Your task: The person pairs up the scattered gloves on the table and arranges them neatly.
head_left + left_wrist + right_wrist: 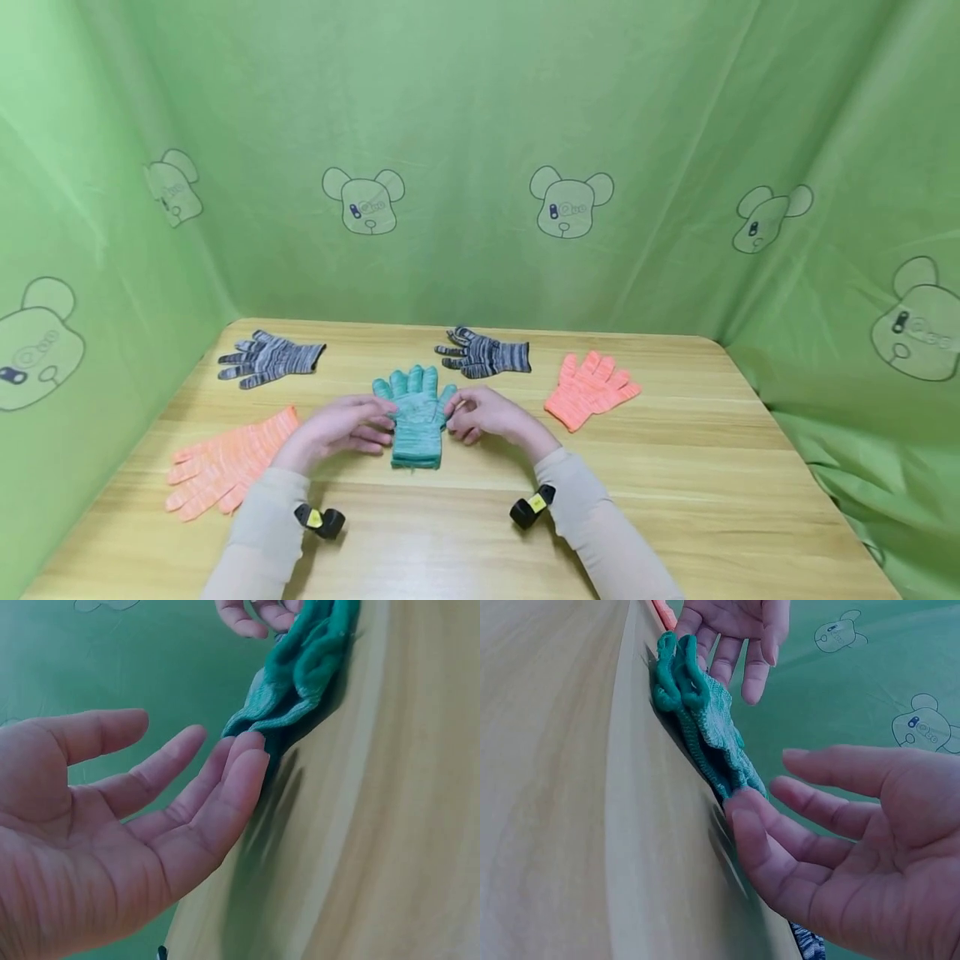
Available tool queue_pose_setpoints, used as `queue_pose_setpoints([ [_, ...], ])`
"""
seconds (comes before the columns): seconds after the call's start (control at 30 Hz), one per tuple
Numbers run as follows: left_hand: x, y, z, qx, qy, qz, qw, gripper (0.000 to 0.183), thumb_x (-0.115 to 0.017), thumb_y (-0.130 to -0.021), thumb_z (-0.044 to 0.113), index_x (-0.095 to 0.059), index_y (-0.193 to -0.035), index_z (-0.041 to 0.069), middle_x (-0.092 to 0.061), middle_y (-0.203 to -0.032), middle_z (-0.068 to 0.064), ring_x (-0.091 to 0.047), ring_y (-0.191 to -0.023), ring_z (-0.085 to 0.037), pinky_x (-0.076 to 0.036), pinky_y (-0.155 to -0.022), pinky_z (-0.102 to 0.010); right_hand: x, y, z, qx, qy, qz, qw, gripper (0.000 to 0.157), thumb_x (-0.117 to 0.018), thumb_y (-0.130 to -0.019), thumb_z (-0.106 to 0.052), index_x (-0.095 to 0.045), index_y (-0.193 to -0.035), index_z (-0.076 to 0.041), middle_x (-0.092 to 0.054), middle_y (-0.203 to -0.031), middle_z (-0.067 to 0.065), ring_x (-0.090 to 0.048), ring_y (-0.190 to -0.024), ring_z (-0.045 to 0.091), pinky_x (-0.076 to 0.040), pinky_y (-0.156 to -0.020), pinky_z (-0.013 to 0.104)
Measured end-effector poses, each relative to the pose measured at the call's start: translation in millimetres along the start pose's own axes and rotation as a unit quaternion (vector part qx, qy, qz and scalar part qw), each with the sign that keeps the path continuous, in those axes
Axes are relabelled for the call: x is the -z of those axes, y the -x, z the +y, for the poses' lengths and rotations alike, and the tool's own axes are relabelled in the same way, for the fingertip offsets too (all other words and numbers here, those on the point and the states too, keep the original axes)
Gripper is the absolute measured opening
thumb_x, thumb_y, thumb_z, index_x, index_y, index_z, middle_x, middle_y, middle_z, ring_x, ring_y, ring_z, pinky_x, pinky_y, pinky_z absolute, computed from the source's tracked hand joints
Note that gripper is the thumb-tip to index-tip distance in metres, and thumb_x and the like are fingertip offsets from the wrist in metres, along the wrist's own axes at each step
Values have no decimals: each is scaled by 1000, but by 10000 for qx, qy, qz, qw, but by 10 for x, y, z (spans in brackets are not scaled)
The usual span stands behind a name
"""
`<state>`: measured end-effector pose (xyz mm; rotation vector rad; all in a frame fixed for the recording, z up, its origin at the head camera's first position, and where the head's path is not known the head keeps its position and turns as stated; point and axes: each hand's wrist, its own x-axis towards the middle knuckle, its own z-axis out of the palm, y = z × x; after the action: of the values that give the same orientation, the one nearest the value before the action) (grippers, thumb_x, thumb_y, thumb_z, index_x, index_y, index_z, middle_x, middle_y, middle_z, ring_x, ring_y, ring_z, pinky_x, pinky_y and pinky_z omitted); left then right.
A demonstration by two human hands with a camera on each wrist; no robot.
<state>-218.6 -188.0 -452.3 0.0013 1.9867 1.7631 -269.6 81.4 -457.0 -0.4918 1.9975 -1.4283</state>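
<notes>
A teal knit glove (417,425) lies on the table between my hands, fingers pointing away and cuff towards me. In the right wrist view two rolled cuffs of teal gloves (718,724) show, one over the other. My left hand (348,425) is at the left edge of the teal glove, fingers loosely bent and thumb spread apart. At the opposite edge, by the glove's thumb, is my right hand (483,414), its fingers also relaxed. Both hands' fingertips are right at the teal fabric, with nothing gripped.
An orange glove (225,467) lies left of my left forearm, another orange glove (591,390) to the right. Two grey-black striped gloves (272,360) (486,354) lie towards the table's back. Green curtains (480,275) surround the wooden table (675,500).
</notes>
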Motion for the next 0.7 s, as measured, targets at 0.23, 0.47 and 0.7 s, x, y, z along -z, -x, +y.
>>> queue_pose_setpoints([
  [0.23,-44,-18,-31,-17,-26,-476,9989,44,-48,-101,23,-49,-133,-6,-61,-116,-19,-66,-91,-21,-60,-84,-37,-31,23,26,-92,63,-482,9988,27,-62,-88,-3,-61,-114,3,-69,-95,19,-64,-75,19,-61,-69,31],
  [0.47,-27,-27,-41,-145,50,-651,9978,46,-49,-101,24,-50,-131,-10,-64,-115,-16,-67,-95,-20,-58,-91,-38,-55,37,15,-82,45,-399,9992,28,-64,-88,-5,-63,-114,5,-67,-91,13,-63,-77,19,-61,-73,32],
  [0.7,17,-28,-71,-87,89,-490,9987,45,-49,-101,26,-54,-128,-10,-69,-108,-12,-69,-95,-20,-58,-91,-39,-57,25,12,-99,54,-446,9989,28,-66,-87,-6,-64,-113,3,-68,-94,13,-64,-79,18,-61,-74,33],
])
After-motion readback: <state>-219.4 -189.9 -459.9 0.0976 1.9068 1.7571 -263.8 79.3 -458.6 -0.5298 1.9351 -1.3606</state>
